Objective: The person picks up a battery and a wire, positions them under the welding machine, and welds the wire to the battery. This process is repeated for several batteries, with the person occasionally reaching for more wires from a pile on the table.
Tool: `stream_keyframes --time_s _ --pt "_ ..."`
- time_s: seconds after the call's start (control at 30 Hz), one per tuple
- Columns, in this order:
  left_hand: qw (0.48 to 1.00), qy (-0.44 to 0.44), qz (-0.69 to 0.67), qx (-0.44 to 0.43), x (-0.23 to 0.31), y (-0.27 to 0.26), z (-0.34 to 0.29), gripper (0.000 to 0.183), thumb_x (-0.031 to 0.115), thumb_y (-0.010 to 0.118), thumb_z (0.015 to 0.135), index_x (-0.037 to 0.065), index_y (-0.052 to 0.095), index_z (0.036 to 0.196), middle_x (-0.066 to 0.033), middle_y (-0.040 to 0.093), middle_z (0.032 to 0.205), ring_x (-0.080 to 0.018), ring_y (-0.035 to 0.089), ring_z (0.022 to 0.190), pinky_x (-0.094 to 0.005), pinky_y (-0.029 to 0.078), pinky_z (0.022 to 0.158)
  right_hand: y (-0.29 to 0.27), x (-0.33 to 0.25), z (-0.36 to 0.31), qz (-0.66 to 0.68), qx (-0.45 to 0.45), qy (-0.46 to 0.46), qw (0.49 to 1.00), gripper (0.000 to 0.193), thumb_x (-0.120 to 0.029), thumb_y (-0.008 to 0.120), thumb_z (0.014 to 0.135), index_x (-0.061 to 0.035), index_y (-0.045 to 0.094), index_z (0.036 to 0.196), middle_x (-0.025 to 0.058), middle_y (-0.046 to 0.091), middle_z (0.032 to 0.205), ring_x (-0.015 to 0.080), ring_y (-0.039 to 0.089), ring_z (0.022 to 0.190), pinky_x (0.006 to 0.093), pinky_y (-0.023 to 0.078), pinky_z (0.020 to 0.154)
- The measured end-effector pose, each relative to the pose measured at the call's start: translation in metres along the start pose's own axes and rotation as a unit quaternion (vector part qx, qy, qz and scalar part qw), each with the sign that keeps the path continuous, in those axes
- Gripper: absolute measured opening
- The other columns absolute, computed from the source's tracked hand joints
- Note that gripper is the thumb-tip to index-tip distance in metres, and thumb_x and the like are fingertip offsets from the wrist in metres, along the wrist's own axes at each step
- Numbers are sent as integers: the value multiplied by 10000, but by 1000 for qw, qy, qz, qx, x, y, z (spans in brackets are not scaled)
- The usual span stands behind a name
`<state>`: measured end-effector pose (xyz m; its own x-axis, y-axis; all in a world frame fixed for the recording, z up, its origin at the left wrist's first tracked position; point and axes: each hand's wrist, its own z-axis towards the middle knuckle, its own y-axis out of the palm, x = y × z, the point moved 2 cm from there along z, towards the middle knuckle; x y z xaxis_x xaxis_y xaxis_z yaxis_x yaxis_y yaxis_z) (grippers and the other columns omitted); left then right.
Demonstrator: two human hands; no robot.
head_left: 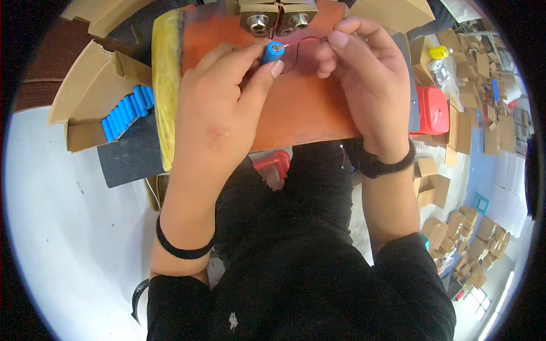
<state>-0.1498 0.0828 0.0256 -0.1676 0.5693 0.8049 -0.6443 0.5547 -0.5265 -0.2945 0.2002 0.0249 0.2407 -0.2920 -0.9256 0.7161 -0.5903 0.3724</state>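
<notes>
While left hand point(227, 91) pinches blue cell point(272, 52), right hand point(364, 79) holds wire point(307, 40).

The person wears a black top with long sleeves pushed up to the elbows, a thin black band around the left wrist point(185, 248), a thicker black band on the right wrist point(382, 165), and dark trousers.

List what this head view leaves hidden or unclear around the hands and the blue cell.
- Blue cylindrical cell: the left hand wraps its body; only the end shows.
- Thin red and black wires: their far ends vanish under the right hand fingers.
- Metal fixture: cut off by the top edge.
- Box of blue cells: cardboard flaps cover part; count unclear.
</notes>
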Motion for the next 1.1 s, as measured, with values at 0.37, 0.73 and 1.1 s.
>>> stream_keyframes --time_s 0.37,0.73,1.1 --pt "1000 -2 17 13 -1 2 3 332 238 698 885 11 666 1126 -145 670 953 -178 623 860 -284 469 796 7 4 4 -25 69 8 997 70 -19 613 913 2 574 968 70 655 809 101 605 709 217 486 657" --pt "999 -13 35 26 -2 1 -2 346 212 717 877 -16 660 1131 -99 693 974 -116 610 870 -258 474 809 2 7 -4 -57 30 -57 996 147 -11 589 916 16 568 1059 116 669 854 167 623 732 265 502 712" --pt "998 6 57 35 -10 2 0 344 213 699 896 -16 656 1150 -107 708 970 -114 616 864 -253 476 810 16 4 5 54 -86 -142 985 103 -20 603 929 7 552 1014 87 670 842 118 628 729 225 507 689"
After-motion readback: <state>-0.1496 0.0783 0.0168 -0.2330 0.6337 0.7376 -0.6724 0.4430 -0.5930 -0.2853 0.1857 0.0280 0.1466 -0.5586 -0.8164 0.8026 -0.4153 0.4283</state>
